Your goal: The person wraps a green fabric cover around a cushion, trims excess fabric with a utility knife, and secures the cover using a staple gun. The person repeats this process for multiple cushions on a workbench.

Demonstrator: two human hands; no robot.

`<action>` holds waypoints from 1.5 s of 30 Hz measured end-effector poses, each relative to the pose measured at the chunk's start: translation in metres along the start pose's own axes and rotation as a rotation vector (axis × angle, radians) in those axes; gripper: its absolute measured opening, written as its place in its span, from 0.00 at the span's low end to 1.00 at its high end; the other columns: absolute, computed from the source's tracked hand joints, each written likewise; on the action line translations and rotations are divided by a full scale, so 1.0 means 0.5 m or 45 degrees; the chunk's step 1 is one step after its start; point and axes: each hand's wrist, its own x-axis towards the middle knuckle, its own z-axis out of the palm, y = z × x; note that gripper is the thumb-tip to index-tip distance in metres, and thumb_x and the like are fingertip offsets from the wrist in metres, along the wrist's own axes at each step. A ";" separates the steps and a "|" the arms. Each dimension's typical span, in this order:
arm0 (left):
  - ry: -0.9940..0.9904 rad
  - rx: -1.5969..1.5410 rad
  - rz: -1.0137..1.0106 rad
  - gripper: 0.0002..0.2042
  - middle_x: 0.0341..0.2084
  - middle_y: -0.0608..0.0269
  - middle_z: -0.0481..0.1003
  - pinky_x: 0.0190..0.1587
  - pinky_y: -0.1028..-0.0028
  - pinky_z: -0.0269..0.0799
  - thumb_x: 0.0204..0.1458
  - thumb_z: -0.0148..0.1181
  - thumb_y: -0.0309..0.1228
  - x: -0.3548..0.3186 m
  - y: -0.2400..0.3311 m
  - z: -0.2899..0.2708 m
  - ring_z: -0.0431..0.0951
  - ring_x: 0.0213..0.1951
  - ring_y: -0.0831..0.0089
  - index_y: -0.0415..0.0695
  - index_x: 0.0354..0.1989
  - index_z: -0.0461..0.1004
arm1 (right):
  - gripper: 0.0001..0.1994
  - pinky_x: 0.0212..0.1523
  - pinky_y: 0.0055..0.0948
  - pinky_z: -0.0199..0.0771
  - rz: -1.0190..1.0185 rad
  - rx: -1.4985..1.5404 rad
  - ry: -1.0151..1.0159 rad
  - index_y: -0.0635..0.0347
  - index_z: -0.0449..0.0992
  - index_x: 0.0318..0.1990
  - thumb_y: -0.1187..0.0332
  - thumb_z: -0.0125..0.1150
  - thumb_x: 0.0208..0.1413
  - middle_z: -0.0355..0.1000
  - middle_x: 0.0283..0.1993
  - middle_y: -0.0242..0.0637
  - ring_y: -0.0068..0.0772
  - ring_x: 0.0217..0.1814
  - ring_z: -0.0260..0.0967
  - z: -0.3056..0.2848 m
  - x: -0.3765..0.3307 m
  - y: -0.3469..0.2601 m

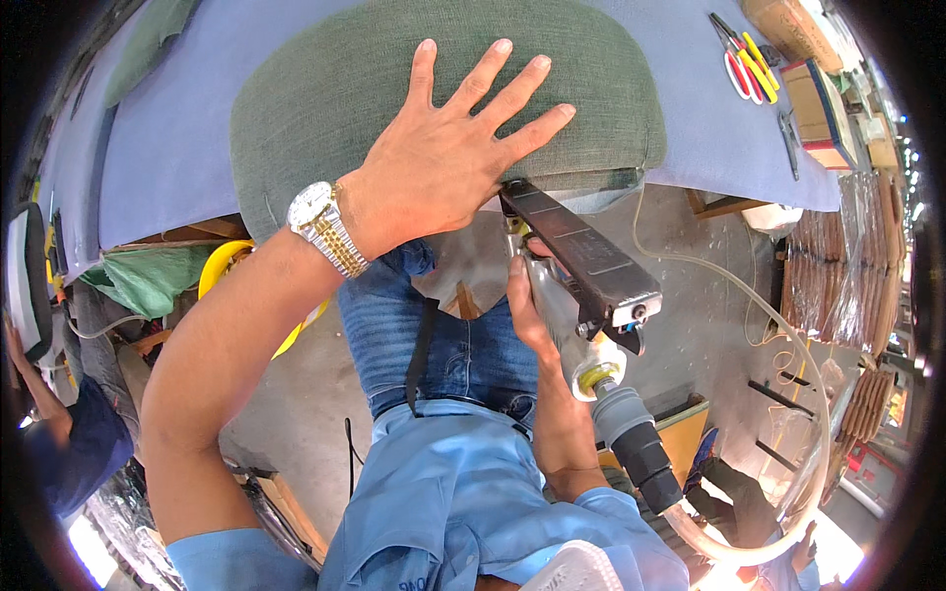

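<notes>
My left hand (448, 148) lies flat with fingers spread on a green fabric-covered cushion (335, 89) that rests on a blue-covered table (168, 148). A silver and gold wristwatch sits on that wrist. My right hand (527, 300) grips a pneumatic staple gun (581, 266) with a black magazine. Its nose touches the cushion's lower edge near my left thumb. A clear air hose (788, 394) runs from the gun's base and loops to the right.
Red and yellow-handled scissors and pliers (744, 64) and cardboard boxes (818, 98) lie on the table's far right. Stacked brown panels (847, 266) stand at right. Another person in dark blue (69, 433) is at lower left, near a yellow object (222, 266).
</notes>
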 end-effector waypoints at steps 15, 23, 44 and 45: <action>0.025 0.116 -0.008 0.43 0.77 0.59 0.53 0.67 0.27 0.50 0.49 0.67 0.29 -0.003 0.006 0.006 0.52 0.76 0.54 0.65 0.76 0.58 | 0.13 0.50 0.34 0.78 -0.013 -0.095 -0.042 0.63 0.78 0.48 0.76 0.69 0.54 0.78 0.45 0.44 0.35 0.45 0.77 -0.002 0.002 -0.030; -0.003 -0.152 0.062 0.42 0.76 0.57 0.56 0.72 0.34 0.47 0.51 0.69 0.35 -0.010 -0.015 -0.028 0.53 0.77 0.54 0.61 0.76 0.57 | 0.19 0.60 0.36 0.71 0.020 0.289 0.038 0.62 0.69 0.54 0.79 0.66 0.56 0.72 0.54 0.45 0.36 0.56 0.71 0.033 -0.023 0.010; 0.383 -0.502 -1.013 0.31 0.77 0.39 0.49 0.77 0.52 0.40 0.71 0.44 0.50 -0.232 -0.074 0.014 0.45 0.78 0.44 0.43 0.76 0.56 | 0.19 0.62 0.32 0.68 1.036 1.224 0.197 0.65 0.73 0.52 0.81 0.66 0.52 0.75 0.57 0.42 0.30 0.57 0.71 0.024 -0.334 0.173; 0.177 -0.273 -1.108 0.32 0.77 0.38 0.49 0.76 0.43 0.38 0.70 0.44 0.53 -0.228 -0.088 0.000 0.44 0.78 0.42 0.49 0.77 0.57 | 0.19 0.62 0.33 0.68 0.898 1.238 0.254 0.65 0.73 0.53 0.80 0.66 0.53 0.75 0.57 0.44 0.33 0.58 0.71 0.023 -0.333 0.172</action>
